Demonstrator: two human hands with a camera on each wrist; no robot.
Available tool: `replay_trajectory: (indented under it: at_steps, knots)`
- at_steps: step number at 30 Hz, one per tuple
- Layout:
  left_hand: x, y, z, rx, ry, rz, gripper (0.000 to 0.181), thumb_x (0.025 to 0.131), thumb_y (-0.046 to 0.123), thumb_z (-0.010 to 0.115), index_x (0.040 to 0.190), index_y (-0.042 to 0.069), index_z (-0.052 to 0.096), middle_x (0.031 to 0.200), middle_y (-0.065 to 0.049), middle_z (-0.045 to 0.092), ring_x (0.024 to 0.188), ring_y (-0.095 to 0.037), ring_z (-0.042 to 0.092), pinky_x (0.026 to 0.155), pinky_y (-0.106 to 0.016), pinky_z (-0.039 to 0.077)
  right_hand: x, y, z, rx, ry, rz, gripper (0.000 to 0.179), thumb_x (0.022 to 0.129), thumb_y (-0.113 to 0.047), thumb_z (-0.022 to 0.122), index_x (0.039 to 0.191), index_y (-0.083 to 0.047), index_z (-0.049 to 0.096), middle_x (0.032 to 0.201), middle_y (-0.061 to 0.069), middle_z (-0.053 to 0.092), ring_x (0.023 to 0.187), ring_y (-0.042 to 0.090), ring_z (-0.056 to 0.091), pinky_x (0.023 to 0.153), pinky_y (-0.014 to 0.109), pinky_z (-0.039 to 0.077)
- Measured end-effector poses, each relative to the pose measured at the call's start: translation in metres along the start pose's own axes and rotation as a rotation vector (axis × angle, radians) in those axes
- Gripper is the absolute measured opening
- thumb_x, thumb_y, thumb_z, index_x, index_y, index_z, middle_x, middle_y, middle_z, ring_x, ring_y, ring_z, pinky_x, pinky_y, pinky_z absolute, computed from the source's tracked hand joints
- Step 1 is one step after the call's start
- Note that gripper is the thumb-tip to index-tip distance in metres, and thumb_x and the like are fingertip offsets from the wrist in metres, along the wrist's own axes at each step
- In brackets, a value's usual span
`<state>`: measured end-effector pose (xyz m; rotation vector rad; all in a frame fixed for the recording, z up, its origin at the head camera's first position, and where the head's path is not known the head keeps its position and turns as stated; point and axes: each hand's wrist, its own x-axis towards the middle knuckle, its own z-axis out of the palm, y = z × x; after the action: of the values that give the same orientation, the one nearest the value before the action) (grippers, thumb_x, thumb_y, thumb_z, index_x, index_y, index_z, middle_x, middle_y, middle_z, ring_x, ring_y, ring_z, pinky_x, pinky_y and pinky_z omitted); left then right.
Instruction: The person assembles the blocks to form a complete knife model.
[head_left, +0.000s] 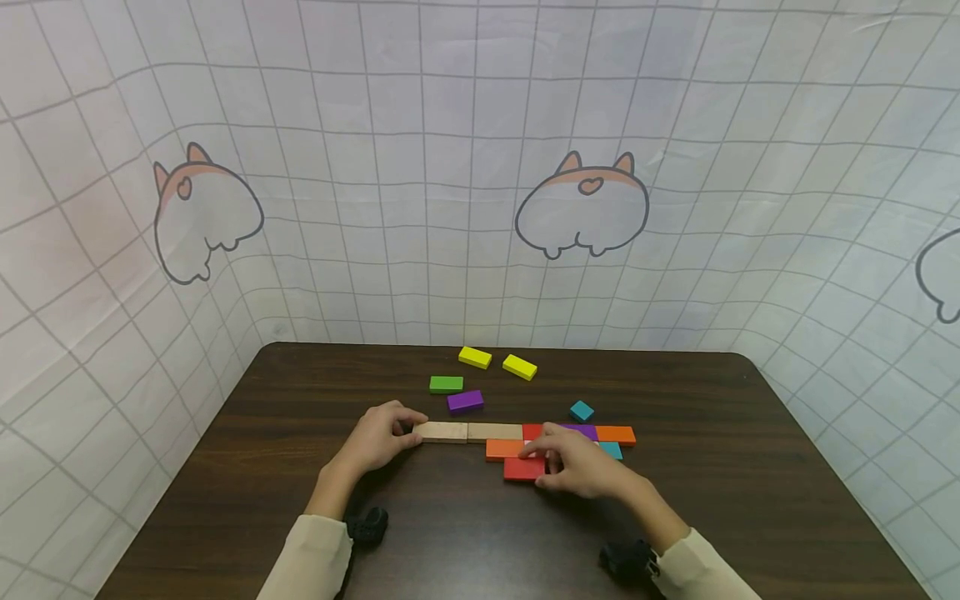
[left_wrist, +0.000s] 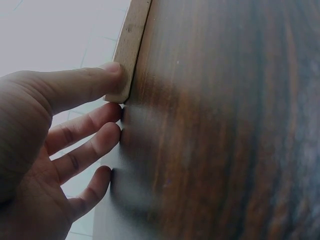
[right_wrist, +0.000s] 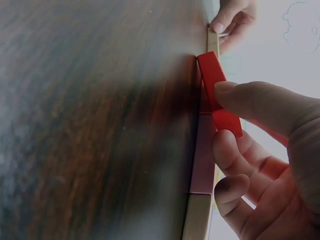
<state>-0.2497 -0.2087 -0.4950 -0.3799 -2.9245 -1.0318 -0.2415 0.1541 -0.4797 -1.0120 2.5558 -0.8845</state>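
Observation:
On the dark table lie two plain wooden blocks (head_left: pixel 442 432) end to end. My left hand (head_left: pixel 386 435) pinches the left end of the outer one; in the left wrist view the thumb presses on the side of that wooden block (left_wrist: pixel 131 45). My right hand (head_left: pixel 588 462) holds a red block (head_left: pixel 522 469) between thumb and fingers. In the right wrist view this red block (right_wrist: pixel 212 80) looks tilted against the blocks behind it. Beside it lies an orange block (head_left: pixel 503 450). The right hand partly hides a row with red, purple (head_left: pixel 581 431) and orange (head_left: pixel 616 435) blocks.
Behind the row lie loose blocks: two yellow ones (head_left: pixel 475 357), a green one (head_left: pixel 446 384), a purple one (head_left: pixel 466 402) and a small blue one (head_left: pixel 582 410). Another blue block (head_left: pixel 611 450) shows just right of my right hand. A grid-patterned cloth (head_left: pixel 390 275) hangs along the table's far edge.

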Motion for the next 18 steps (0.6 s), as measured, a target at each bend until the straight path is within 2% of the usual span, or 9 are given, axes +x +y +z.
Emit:
replay_trajectory:
  at_steps: [18]
  knots:
    - [0.0005,-0.001,0.0003,-0.003,-0.002,-0.011,0.026,0.09,0.017,0.079,0.116,0.019,0.079,0.101,0.002,0.068,0.077,-0.01,0.054,0.068,-0.03,0.047,0.0059,-0.0052,0.0034,-0.069,0.031,0.003,0.029,0.087,-0.019,0.082,0.114,-0.018,0.074,0.097,-0.001,0.056,0.069,0.002,0.052,0.066,0.022,0.047]
